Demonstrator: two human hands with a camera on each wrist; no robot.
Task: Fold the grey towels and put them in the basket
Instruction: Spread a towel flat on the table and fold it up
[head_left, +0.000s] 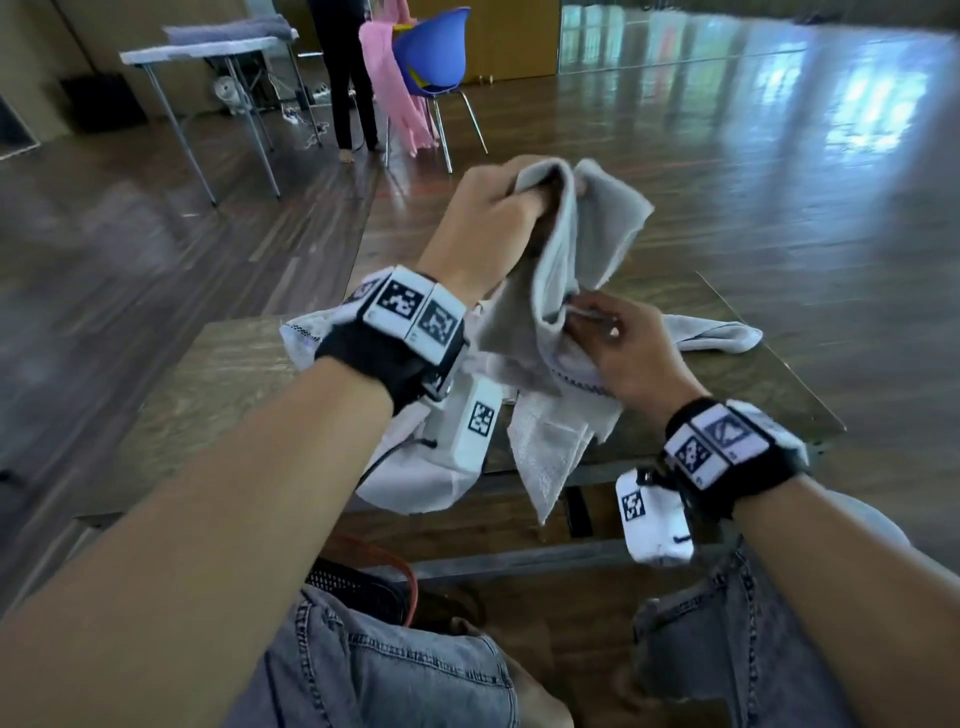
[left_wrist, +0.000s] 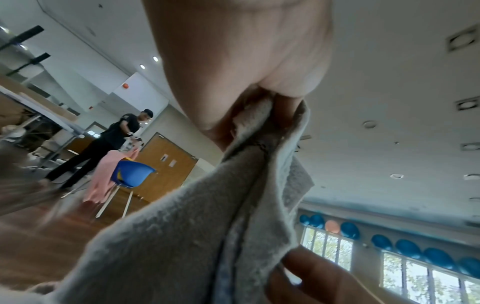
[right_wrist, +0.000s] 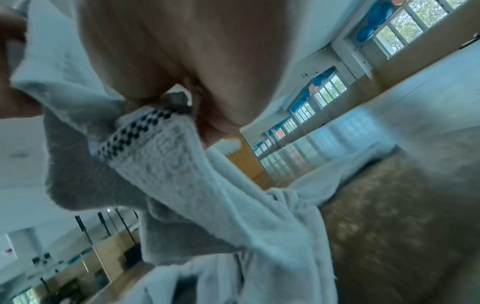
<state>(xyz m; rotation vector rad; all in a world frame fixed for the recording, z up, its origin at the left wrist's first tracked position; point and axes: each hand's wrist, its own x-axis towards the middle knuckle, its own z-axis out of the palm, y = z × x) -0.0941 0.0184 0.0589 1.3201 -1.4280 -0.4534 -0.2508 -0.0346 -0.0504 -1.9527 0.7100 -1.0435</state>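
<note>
A grey towel (head_left: 587, 244) hangs above the wooden table (head_left: 234, 374). My left hand (head_left: 530, 195) is raised and grips the towel's bunched top; the left wrist view shows the cloth (left_wrist: 182, 226) squeezed between its fingers (left_wrist: 285, 102). Lower and to the right, my right hand (head_left: 587, 317) pinches an edge of the cloth. In the right wrist view a towel end with a dark checkered band (right_wrist: 145, 127) sits in that pinch, next to grey cloth (right_wrist: 85, 174). More pale towels (head_left: 415, 467) lie crumpled on the table under both hands. Another grey towel (head_left: 717, 332) lies at the right.
A dark mesh container with an orange rim (head_left: 363, 577) sits below the table's near edge, by my knees. Farther back stand a blue chair (head_left: 431, 47) draped with pink cloth, a person (head_left: 348, 78), and a folding table (head_left: 208, 47) carrying a towel.
</note>
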